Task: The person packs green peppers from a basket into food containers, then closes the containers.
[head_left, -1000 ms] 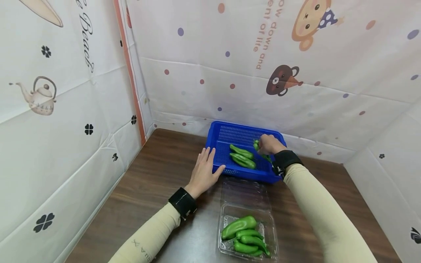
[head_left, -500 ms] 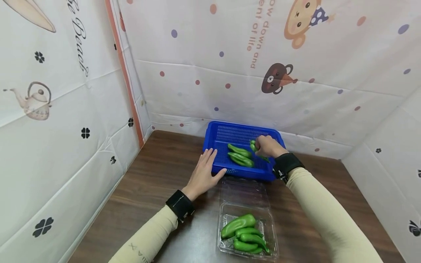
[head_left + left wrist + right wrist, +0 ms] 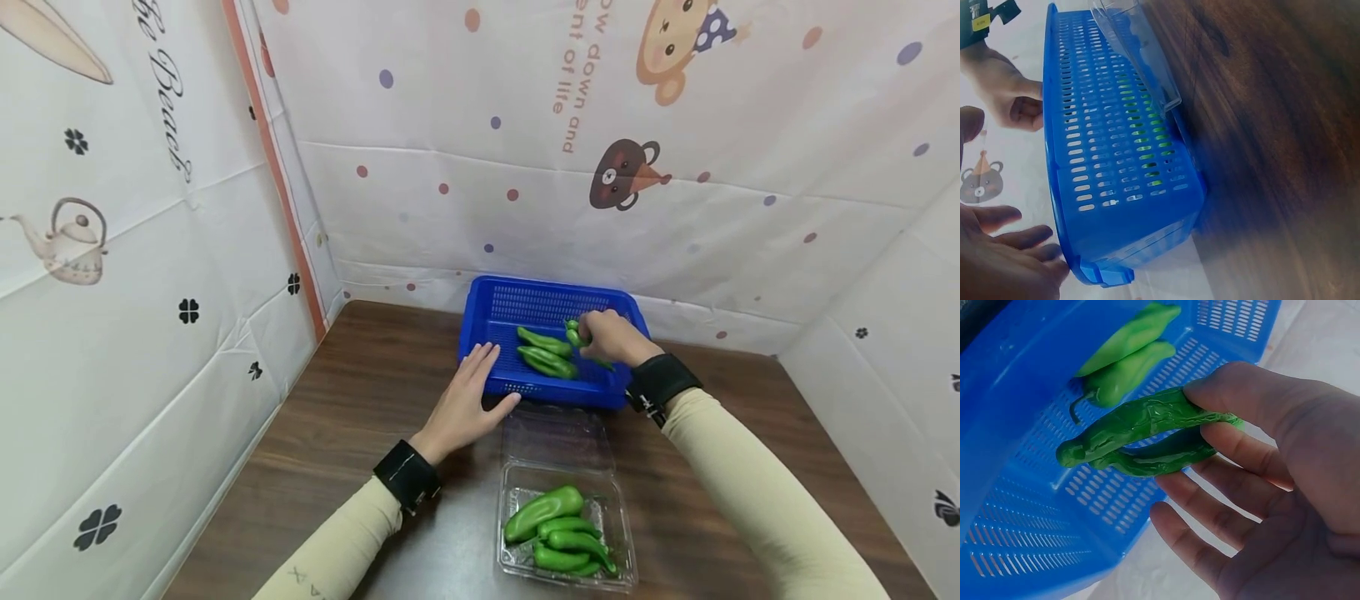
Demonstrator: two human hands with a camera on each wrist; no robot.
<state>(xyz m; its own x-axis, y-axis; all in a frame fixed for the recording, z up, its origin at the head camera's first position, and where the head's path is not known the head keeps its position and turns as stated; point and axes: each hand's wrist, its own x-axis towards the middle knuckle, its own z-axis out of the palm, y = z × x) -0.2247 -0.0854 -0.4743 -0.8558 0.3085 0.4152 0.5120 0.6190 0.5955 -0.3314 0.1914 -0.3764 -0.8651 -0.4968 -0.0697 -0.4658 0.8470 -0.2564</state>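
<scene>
A blue slotted basket stands at the back of the wooden table. Two green peppers lie side by side in it. My right hand hovers over the basket's right half and pinches two more green peppers between thumb and fingers. My left hand rests flat with straight fingers against the basket's left front corner.
An open clear plastic clamshell lies in front of the basket, its tray holding several green peppers. Patterned sheet walls close in the table at the left, back and right.
The right hand with its peppers has shifted slightly left and lower over the basket. The left hand stays at the basket's corner. The head view has tilted a little.
</scene>
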